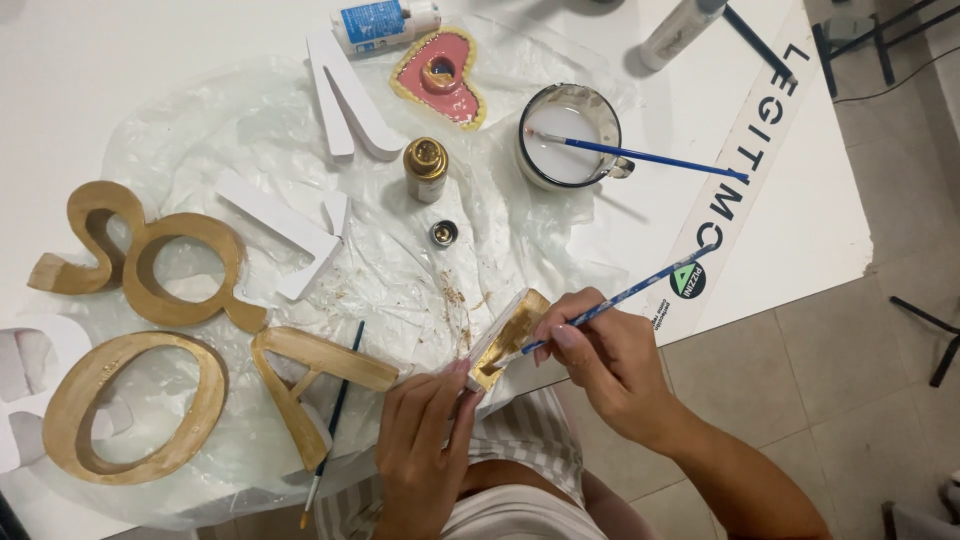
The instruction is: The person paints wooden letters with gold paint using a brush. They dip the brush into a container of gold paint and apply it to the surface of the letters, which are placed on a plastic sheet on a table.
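Note:
My left hand (425, 430) grips a small block-shaped letter piece (510, 337), partly coated in gold paint, at the table's near edge. My right hand (605, 355) holds a blue-handled paintbrush (640, 290) with its tip against the piece's gold face. A small gold paint bottle (426, 168) stands open on the clear plastic sheet (250, 120), its cap (444, 233) lying just below it.
Gold-painted letters (140, 400) lie at the left, unpainted white letters (345, 95) at the top. A heart-shaped dish (440, 75), a glue bottle (385, 22), a mug of cloudy water (570, 135) with a brush, and a spare brush (335, 420) are around.

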